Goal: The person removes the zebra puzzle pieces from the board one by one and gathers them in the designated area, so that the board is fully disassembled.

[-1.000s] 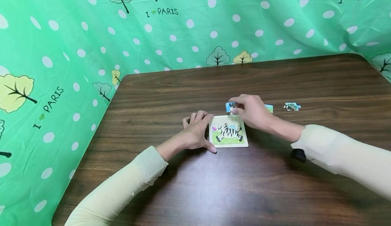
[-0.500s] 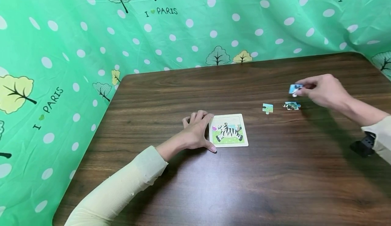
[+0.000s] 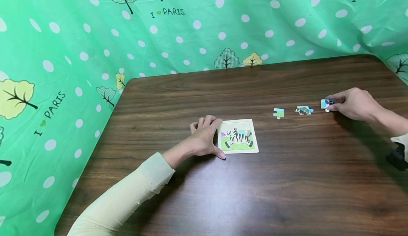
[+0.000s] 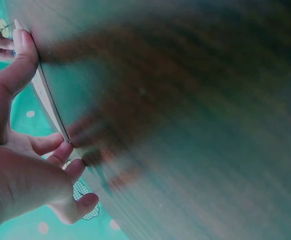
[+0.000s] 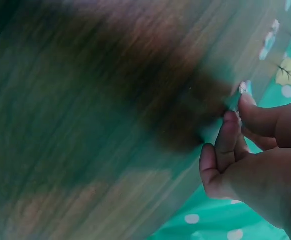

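Observation:
My left hand [image 3: 204, 138] holds a square zebra jigsaw board [image 3: 243, 152] at its left side, thumb at the near edge and index finger at the far corner. The left wrist view shows the board's thin edge [image 4: 48, 100] between thumb and fingers. Over to the right, my right hand [image 3: 357, 105] pinches a blue jigsaw piece [image 3: 324, 104] with a black-and-white print, close over the table. In the right wrist view the piece [image 5: 244, 88] is mostly hidden by thumb and fingertips.
Two loose jigsaw pieces lie right of the board: a green one [image 3: 278, 113] and one with a dark print [image 3: 305, 110]. The brown wooden table [image 3: 204, 193] ends at the back against a green dotted cloth [image 3: 178, 51].
My right hand has carried the blue jigsaw piece from beside the board's far edge to the right, beyond the two loose pieces, and lowered it. My left hand and the board stay put.

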`<state>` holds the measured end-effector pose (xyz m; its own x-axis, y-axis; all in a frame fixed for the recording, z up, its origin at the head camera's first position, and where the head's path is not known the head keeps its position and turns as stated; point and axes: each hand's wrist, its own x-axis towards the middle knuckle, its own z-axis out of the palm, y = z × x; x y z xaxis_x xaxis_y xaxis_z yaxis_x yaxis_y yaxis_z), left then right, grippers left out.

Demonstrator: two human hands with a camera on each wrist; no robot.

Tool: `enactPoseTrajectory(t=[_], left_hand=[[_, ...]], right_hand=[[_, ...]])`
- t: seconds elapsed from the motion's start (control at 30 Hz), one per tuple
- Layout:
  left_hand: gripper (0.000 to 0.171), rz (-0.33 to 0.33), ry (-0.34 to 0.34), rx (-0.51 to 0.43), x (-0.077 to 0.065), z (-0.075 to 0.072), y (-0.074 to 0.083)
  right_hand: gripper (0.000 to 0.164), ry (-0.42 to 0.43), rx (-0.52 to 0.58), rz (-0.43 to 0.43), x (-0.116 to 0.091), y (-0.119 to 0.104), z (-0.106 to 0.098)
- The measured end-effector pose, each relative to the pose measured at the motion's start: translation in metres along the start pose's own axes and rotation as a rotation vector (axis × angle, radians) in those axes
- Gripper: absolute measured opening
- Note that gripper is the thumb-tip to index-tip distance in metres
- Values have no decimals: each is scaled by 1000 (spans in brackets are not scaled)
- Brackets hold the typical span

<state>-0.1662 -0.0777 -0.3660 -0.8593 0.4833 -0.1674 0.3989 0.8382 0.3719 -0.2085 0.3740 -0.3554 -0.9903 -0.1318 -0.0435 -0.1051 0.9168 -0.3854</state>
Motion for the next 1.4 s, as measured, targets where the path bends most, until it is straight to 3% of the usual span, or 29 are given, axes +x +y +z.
enactPoseTrajectory(t=[0.27,0.47,0.67,0.83,1.17,1.4], left_hand=[[113,0,7,-1,1,0,0],[113,-3,-5,1,1,0,0],[112,-2,-5,1,0,-1,0],[112,2,-4,-1,0,-1,0],[113,6,-1,-3,1,0,-1],[114,8,-6,-2,2,-1,-1]], right_hand=[[41,50,-18,-83,5,-21,6],[35,125,102,-160,2,-74,20],[36,96,211,-243,1,-128,36],[33,46,263,-309,2,-157,48],[34,-125,269,-420,1,-183,79],[37,-107,195,-505,-5,-190,94]])
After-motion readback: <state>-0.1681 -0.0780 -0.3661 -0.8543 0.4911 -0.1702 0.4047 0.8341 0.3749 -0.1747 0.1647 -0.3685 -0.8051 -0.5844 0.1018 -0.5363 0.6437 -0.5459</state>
